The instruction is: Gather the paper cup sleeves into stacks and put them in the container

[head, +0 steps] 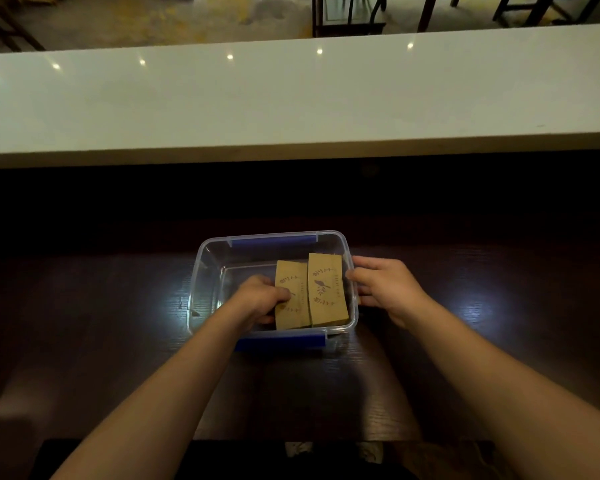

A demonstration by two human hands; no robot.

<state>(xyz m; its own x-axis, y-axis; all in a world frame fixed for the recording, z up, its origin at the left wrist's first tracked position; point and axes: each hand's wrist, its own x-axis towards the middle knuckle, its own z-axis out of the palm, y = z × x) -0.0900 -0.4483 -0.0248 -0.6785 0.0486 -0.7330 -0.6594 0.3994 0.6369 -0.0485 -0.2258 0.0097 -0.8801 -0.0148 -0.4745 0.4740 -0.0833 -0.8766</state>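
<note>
left hand (pixel 262 299) is down inside the clear plastic container (pixel 201 271), fingers curled around the near-left side of a brown stack of sleeves (pixel 291 296), thumb lying across its top. that stack sits just left of a second stack (pixel 327 289), the two touching side by side, and the second one lies close against the container's right wall. right hand (pixel 383 287) is outside the container, fingers bent loosely over the right rim and wall as if to steady it; it has hold of no sleeve.

the container stands on a dark wooden table (pixel 84 306), with blue clips at its far and near edges. a long white counter (pixel 291 98) runs across behind it.

judging from this, the task looks nearly finished. both stacks are already in the container, printed faces up, and no loose sleeve shows anywhere on the table or the counter. what seems left is small: the left hand settling its stack flat against its neighbour and letting go. the left part of the container floor is bare, so there would be room for more, but nothing more is in sight to gather. whether sleeves lie out of view below the picture's edge cannot be told.
</note>
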